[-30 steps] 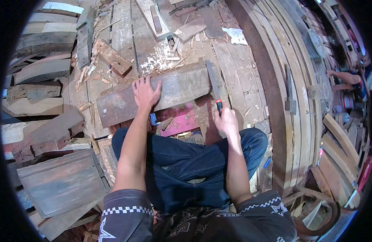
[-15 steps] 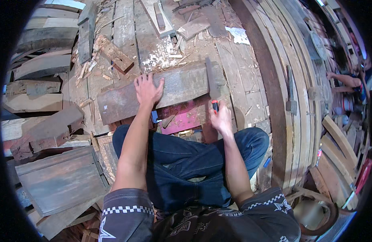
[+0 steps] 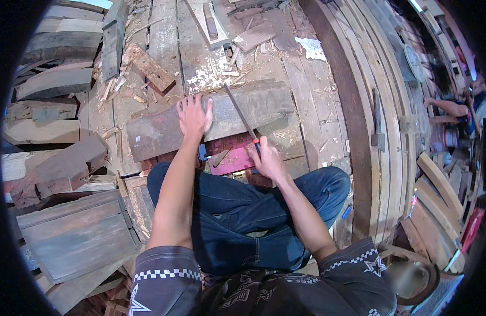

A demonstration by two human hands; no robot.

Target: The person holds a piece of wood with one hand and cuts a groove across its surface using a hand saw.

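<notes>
A weathered plank (image 3: 158, 135) lies slanted across the floor in front of my crossed legs. My left hand (image 3: 193, 117) rests flat on its upper face, fingers spread. In my right hand (image 3: 267, 160) is a file (image 3: 241, 112) with a long, narrow metal blade and a red and black handle. Its blade slants up and to the left over the plank's right part; whether it touches the wood, I cannot tell. Below the plank's near edge is a pink sheet (image 3: 231, 161), partly covered by wood scraps. A small blue metal part (image 3: 202, 152) sits beside my left wrist.
A notched wood block (image 3: 154, 75) and shavings lie beyond the plank. Long beams (image 3: 353, 105) run along the right, with a hammer (image 3: 378, 124) on them. Timber pieces (image 3: 56, 81) are stacked at left, above a wooden panel (image 3: 77, 231). Another person's arm (image 3: 447, 108) shows far right.
The file in my right hand has swung from the plank's right end to the left, its blade now slanting across the wood. My right hand has shifted left and slightly nearer; my left hand stays put.
</notes>
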